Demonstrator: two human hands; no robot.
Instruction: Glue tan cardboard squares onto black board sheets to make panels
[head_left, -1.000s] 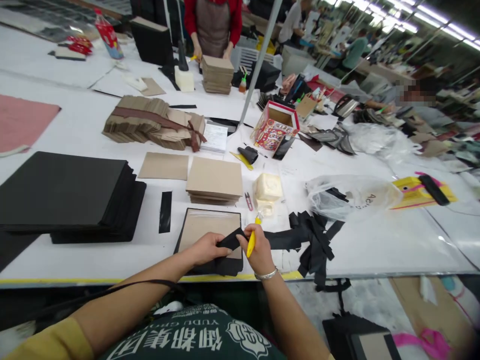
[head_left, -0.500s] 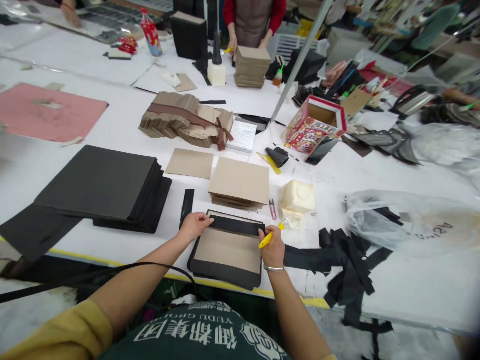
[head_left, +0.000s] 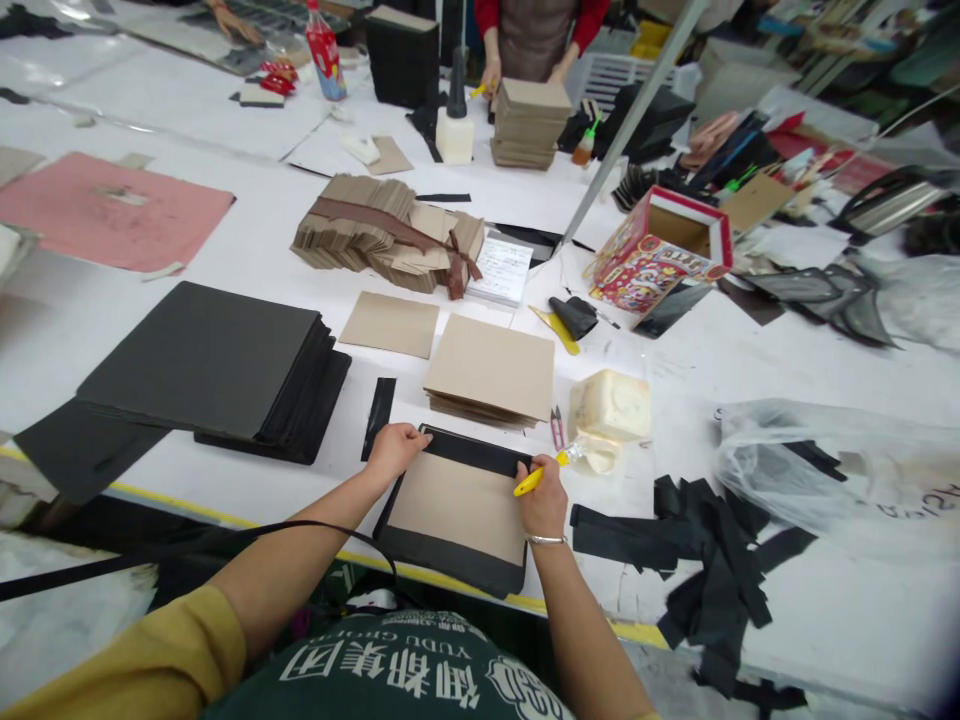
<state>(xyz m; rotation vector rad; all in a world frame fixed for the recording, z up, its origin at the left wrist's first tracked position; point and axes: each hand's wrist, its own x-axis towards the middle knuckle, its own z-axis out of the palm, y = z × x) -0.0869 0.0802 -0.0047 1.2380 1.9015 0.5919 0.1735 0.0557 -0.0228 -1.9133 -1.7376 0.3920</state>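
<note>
A beige board (head_left: 459,508) with black borders lies in front of me at the table's near edge. A black strip (head_left: 480,450) runs along its far edge. My left hand (head_left: 396,450) is closed in a pinch at the strip's left end. My right hand (head_left: 545,497) is at the strip's right end, fingers wrapped around a yellow-handled brush (head_left: 531,482) whose bristles point right. Those bristles are close to a small tub of pale paste (head_left: 600,455). Just beyond the board sits a stack of beige boards (head_left: 491,365). A loose black strip (head_left: 379,415) lies left of it.
A tall stack of black panels (head_left: 202,360) stands at left. To the right are tangled black strips (head_left: 712,560) and a clear plastic bag (head_left: 817,470). Small red snips (head_left: 556,428), a tied bundle of boards (head_left: 375,235) and a metal pole (head_left: 637,120) are farther back. Another person works opposite.
The strip between my hands has shifted to the board's far edge and now covers the pale band seen there before. The camera view has swung slightly left.
</note>
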